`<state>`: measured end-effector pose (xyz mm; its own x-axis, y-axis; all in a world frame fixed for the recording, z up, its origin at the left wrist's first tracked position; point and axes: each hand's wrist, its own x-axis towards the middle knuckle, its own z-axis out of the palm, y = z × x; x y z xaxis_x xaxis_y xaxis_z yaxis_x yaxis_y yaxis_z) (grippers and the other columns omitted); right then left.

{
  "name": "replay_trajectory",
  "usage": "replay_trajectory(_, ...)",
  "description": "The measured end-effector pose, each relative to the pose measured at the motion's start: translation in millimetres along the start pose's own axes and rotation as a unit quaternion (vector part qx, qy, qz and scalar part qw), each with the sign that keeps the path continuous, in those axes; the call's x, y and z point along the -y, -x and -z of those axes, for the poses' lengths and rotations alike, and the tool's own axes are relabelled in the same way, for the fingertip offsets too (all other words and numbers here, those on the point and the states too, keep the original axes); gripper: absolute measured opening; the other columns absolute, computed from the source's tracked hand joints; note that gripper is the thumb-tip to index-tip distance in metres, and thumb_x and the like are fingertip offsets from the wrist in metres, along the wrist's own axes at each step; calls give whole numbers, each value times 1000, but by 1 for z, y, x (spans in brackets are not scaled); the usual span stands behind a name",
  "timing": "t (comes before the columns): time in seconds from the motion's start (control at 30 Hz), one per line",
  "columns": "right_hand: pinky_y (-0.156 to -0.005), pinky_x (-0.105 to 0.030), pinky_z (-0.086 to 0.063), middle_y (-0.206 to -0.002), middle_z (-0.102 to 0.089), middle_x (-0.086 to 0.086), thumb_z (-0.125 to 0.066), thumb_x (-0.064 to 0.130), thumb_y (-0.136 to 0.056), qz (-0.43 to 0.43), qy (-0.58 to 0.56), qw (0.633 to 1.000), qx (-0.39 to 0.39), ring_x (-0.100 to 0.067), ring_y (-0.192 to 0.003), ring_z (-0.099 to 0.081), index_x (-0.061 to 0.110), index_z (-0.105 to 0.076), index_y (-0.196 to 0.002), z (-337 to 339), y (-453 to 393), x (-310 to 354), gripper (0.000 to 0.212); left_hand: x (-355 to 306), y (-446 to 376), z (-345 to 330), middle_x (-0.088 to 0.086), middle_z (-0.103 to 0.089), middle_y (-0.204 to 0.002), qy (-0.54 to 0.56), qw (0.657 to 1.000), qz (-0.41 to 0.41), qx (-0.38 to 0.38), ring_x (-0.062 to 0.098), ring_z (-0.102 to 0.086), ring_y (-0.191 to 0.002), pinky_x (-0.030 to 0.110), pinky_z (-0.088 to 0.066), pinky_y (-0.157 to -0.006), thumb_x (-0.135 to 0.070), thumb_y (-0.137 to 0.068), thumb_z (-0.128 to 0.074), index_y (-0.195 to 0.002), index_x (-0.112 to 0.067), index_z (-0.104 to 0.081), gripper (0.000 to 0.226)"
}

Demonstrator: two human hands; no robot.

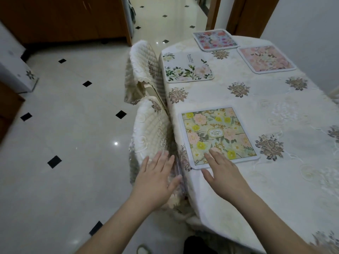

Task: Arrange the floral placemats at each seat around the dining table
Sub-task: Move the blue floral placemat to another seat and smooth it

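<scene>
Several floral placemats lie on the dining table (275, 180). The nearest, a yellow and pink placemat (216, 132), sits by the table's left edge. My right hand (222, 171) rests flat on its near corner with straight fingers. My left hand (156, 175) hovers with spread fingers beside the table edge, over the near chair back (148, 129). A white placemat with green leaves (187, 67) lies farther along the left edge. A pink placemat (266, 58) is at the far right, and a red-flowered placemat (214, 39) is at the far end.
Two chairs with quilted cream covers stand pushed in along the table's left side, the far chair (141, 70) beyond the near one. A tiled floor (64, 125) spreads to the left. A wooden cabinet (64, 17) stands at the back left, a white wall (311, 24) to the right.
</scene>
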<state>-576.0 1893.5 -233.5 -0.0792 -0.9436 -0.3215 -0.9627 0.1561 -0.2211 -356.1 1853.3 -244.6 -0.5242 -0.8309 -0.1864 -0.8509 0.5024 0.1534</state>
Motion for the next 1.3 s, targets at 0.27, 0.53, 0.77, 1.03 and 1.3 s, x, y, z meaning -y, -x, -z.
replay_trajectory(0.27,-119,-31,-6,-163,-16,5,0,58,-87,94,26,993,-70,-14,-150,-11,27,-19,-155,-9,33,148,78,131,103,-2,6,-33,-158,-19,997,71,-25,25,-28,-147,44,-12,-114,-63,-99,-11,-149,-19,-42,73)
replay_trajectory(0.53,-108,-35,-28,-144,-53,-6,-33,43,-93,184,51,975,-116,-25,-134,-47,15,-54,-138,-34,19,246,58,206,173,6,-5,2,-165,13,981,184,-62,15,9,-151,36,10,-117,-73,-77,28,-157,-28,-4,98)
replay_trajectory(0.77,-102,-39,-42,-138,-58,-5,-34,43,-92,230,86,961,-131,-27,-127,-55,16,-57,-135,-40,1,281,55,225,177,20,-8,8,-165,21,970,223,-91,14,12,-151,32,12,-115,-73,-76,24,-157,-28,4,94)
replay_trajectory(1.03,-105,-40,-27,-137,-59,-7,-34,41,-93,255,84,955,-122,-27,-127,-54,13,-57,-135,-40,-41,282,55,235,133,27,-6,-5,-165,-22,971,231,-61,18,0,-152,35,9,-116,-68,-82,25,-158,-26,-6,92)
replay_trajectory(1.3,-109,-47,-25,-137,-59,-10,-33,38,-94,259,84,950,-152,-31,-130,-52,10,-58,-134,-34,-88,296,55,259,97,44,4,-50,-147,-82,964,240,-73,27,-45,-138,45,-20,-112,-53,-101,-16,-144,-15,-49,66)
